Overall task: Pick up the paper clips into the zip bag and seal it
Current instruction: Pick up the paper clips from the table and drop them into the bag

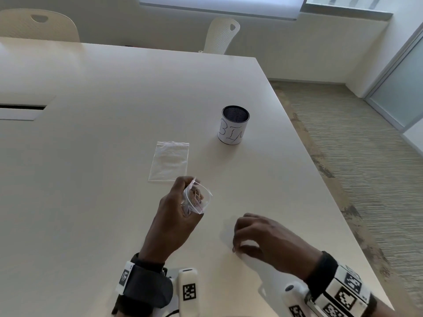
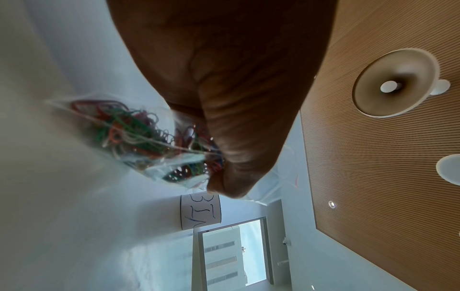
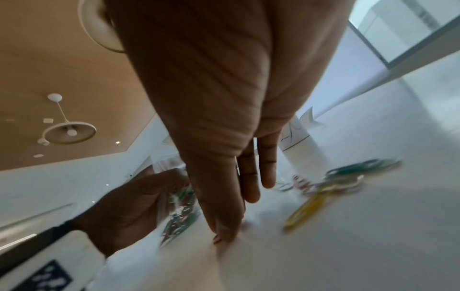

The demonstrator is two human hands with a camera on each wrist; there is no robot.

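**2 hands, 1 half-filled bag: the last clips are being gathered**

2 hands split the work. The left hand (image 1: 176, 216) is raised off the pale tabletop (image 1: 96, 156) with its fingers curled round a small clear plastic zip bag (image 1: 196, 197), holding the mouth up and spread, probably so that clips can be dropped in without the ones inside spilling. Through the plastic, the left wrist view shows a tangle of red, green and blue wire paper clips (image 2: 139, 133) already inside. The strip along the mouth is not pressed together.

The right hand (image 1: 263, 236) is low on the table, near the bag, its fingers bent down and the tips meeting the surface, seemingly pinching at a clip; the right wrist view is too blurred to tell whether anything is held. Beside its fingers (image 3: 267, 169) lie a few loose clips (image 3: 321, 189), yellow, green and pale, still to be collected.

A second flat clear bag (image 1: 169, 161) lies further off, unused, and a white paper-wrapped mesh cup (image 1: 233, 125) stands beyond it, well apart from the work.

My reading: filling is nearly finished, sealing not yet begun.
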